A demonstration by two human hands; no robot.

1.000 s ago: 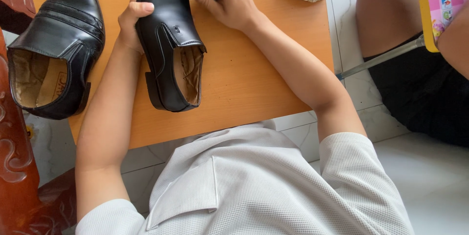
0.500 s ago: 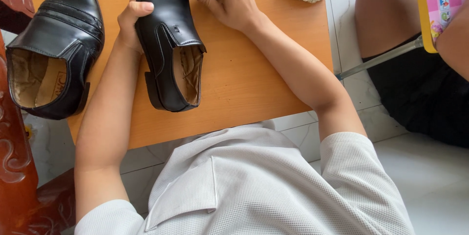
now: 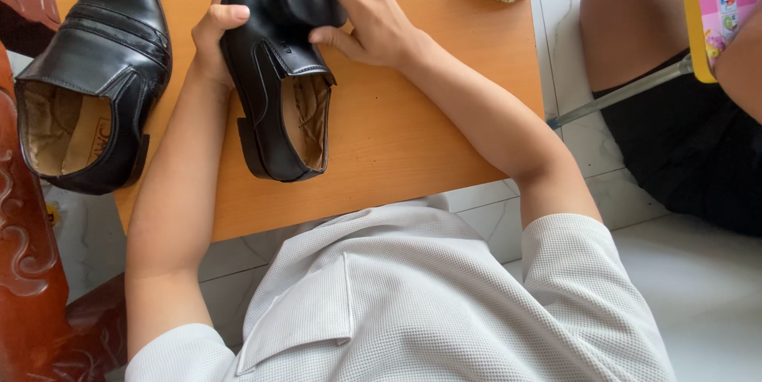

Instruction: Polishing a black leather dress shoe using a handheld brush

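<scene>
Two black shoes (image 3: 274, 72) (image 3: 91, 80) – left hand (image 3: 213, 37) steadies one, right hand (image 3: 365, 13) brushes

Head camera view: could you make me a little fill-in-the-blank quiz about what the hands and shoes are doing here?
1. The left hand steadies a black ____ on the table.
2. The right hand presses a dark ____ onto that shoe.
3. A second black shoe lies to the ____ of the held one.
4. The table top is ____ in colour.

Missing words: shoe; brush; left; orange
</scene>
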